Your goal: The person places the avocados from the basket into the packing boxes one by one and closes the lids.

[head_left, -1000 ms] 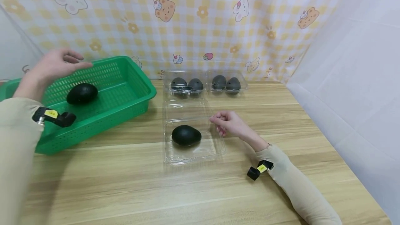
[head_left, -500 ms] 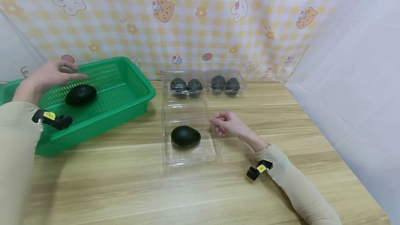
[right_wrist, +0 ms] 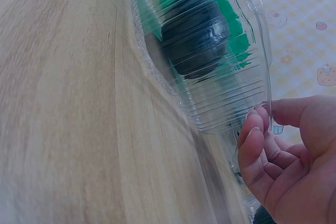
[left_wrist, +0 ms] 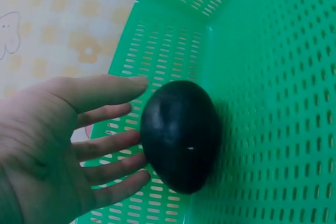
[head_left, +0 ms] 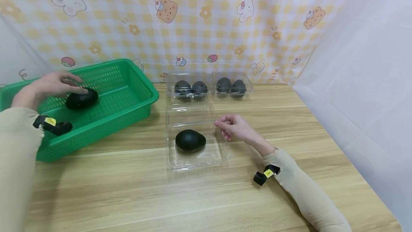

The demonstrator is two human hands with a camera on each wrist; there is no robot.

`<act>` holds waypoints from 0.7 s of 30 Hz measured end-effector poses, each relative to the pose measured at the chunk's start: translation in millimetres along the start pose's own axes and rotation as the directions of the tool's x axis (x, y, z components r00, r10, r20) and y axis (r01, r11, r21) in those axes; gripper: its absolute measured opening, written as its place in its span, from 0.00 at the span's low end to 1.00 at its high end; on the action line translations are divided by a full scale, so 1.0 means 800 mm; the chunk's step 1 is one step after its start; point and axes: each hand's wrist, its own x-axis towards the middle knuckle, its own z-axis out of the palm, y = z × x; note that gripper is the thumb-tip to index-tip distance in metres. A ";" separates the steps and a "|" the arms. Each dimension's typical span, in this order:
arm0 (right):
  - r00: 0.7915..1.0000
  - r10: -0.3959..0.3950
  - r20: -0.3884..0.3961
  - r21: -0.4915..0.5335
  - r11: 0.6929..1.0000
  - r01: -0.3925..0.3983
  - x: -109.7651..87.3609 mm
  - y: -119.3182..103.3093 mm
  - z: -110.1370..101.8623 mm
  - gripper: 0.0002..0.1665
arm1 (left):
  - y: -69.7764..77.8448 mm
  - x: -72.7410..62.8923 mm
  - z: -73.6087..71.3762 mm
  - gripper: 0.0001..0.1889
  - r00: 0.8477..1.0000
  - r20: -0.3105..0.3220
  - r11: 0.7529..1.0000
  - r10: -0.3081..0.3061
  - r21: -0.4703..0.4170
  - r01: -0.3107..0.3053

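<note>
A dark avocado [head_left: 82,99] lies in the green plastic basket [head_left: 128,117] at the left. My left hand [head_left: 54,85] is over it from the left; in the left wrist view its thumb and fingers [left_wrist: 113,142] are spread beside the avocado [left_wrist: 181,135], not closed round it. Whether the fingertips touch it I cannot tell. In the middle of the table a clear plastic clamshell box [head_left: 206,155] stands with its lid laid back and a second avocado [head_left: 190,140] in it. My right hand [head_left: 236,129] pinches the box's right rim between thumb and fingers.
Two clear boxes stand at the back, the left one [head_left: 190,78] and the right one [head_left: 231,76], each with two dark avocados inside. A checked curtain [head_left: 206,35] hangs behind the wooden table [head_left: 206,203]. A white sheet [head_left: 360,81] hangs at the right.
My left hand has lowered into the basket, down toward the avocado. The right hand keeps its pinch on the box rim; the box and its avocado have not moved.
</note>
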 end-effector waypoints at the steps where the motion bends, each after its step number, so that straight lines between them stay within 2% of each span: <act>1: 1.000 -0.002 0.000 0.001 1.000 0.002 0.000 0.000 0.000 0.19 | 0.000 -0.001 0.001 0.39 1.000 0.010 1.000 0.008 0.009 -0.008; 4: 1.000 -0.004 0.000 0.001 1.000 0.004 0.001 0.000 0.001 0.18 | -0.003 -0.003 0.002 0.38 0.998 0.056 0.999 0.029 0.036 -0.031; 9: 1.000 -0.008 -0.001 -0.004 1.000 0.008 0.002 -0.001 0.001 0.18 | -0.008 -0.005 0.005 0.36 0.996 0.083 0.998 0.035 0.049 -0.039; 16: 1.000 -0.007 0.000 -0.008 1.000 0.007 0.000 -0.002 -0.001 0.18 | -0.007 -0.007 0.010 0.39 0.981 0.194 0.999 0.023 -0.043 -0.014; 21: 1.000 -0.007 0.001 -0.005 1.000 0.007 -0.001 0.000 0.000 0.18 | -0.006 -0.005 0.012 0.41 0.964 0.267 0.995 -0.014 -0.088 0.039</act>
